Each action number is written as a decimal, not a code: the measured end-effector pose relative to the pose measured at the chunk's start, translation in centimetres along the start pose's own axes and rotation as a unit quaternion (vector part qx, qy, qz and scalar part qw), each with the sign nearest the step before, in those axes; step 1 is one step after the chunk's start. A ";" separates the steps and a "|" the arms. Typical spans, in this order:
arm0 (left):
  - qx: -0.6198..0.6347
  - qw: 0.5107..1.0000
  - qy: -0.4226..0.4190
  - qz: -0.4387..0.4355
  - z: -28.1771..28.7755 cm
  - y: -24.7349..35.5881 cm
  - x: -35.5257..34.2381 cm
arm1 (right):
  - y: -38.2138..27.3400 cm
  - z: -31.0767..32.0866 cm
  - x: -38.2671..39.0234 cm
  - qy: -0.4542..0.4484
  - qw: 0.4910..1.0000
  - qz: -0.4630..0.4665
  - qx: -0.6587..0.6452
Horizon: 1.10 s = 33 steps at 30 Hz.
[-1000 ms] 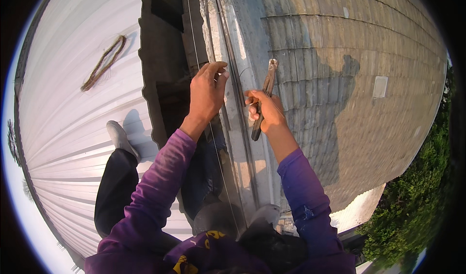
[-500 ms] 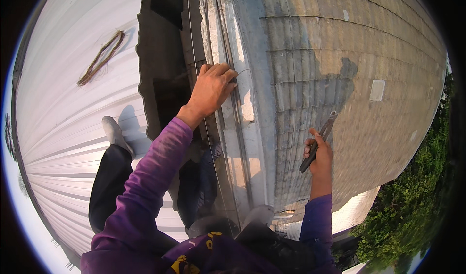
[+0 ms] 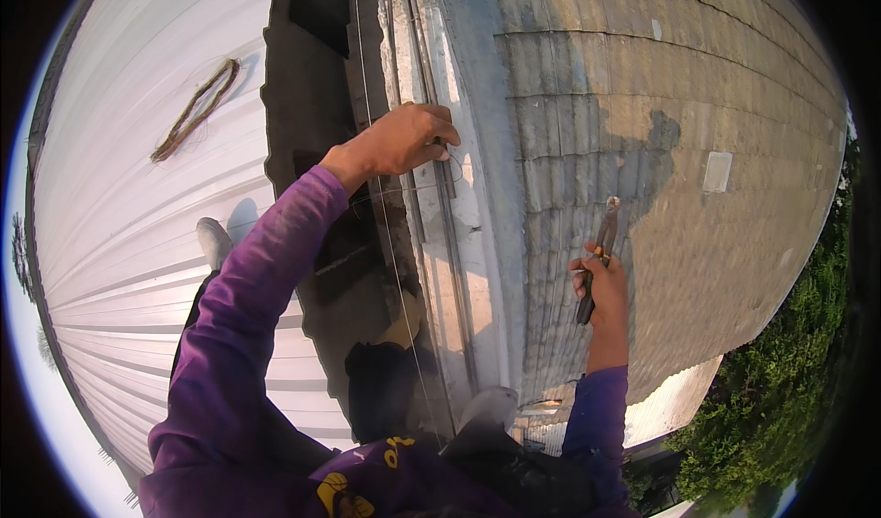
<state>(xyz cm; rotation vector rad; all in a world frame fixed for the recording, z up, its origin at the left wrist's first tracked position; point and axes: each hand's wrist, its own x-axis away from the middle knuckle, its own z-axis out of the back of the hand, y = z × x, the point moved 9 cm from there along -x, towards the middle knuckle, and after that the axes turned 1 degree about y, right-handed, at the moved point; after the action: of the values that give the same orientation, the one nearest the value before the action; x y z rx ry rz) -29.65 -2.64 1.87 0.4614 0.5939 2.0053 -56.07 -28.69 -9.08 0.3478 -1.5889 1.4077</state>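
My left hand [image 3: 404, 140] is closed over the steel rebars [image 3: 451, 261] that run lengthwise along a concrete ledge. Its thumb and fingertips pinch a thin tie wire [image 3: 404, 189], which curves out past the fingers and across the bars. Over the tiled roof on the right, my right hand [image 3: 607, 296] grips a pair of dark-handled pincers [image 3: 606, 233]. Their jaws point away from me, apart from the bars and the wire. Part of the wire under the left hand is hidden.
A bundle of tie wire [image 3: 195, 110] lies on the white metal roof [image 3: 110, 243] at left. Between that roof and the ledge [image 3: 482, 307] is a deep dark gap [image 3: 321, 133], where a dark shape shows low down. One shoe [image 3: 214, 241] rests on the metal roof.
My left hand has shifted slightly, and more of the thin wire now shows beneath it. The pincers have swung to a more upright angle. My left foot's leg is more covered by the arm.
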 end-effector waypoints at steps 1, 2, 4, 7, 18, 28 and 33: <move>-0.023 0.998 0.056 -0.005 0.9 0.5 1.1 | -1.2 -0.1 0.3 -0.001 1.000 0.014 -0.010; 0.055 0.991 0.091 0.084 1.3 -0.4 2.3 | -2.3 -0.2 0.6 0.000 1.000 0.026 -0.017; 0.209 0.930 0.159 0.256 0.8 -1.6 5.7 | -4.9 -0.5 1.4 -0.004 0.998 0.063 0.003; 0.376 0.837 0.163 0.363 -3.1 0.7 9.2 | -9.2 -2.2 2.0 -0.028 0.983 0.150 0.099; 0.643 0.639 0.263 0.330 -10.7 10.2 8.8 | -20.0 -14.7 5.2 -0.151 0.694 0.175 0.682; 0.644 0.668 0.237 0.288 -11.3 11.4 8.6 | -20.0 -22.3 8.2 -0.104 0.362 0.338 0.862; 0.660 0.665 0.233 0.261 -11.4 11.7 7.6 | -19.5 -22.9 7.4 -0.066 0.330 0.311 0.889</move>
<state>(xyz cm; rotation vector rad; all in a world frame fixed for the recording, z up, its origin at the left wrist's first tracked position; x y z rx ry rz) -47.56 -3.36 0.05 1.0382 2.5339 1.8337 -35.18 -11.53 6.03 1.0960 0.7980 3.2560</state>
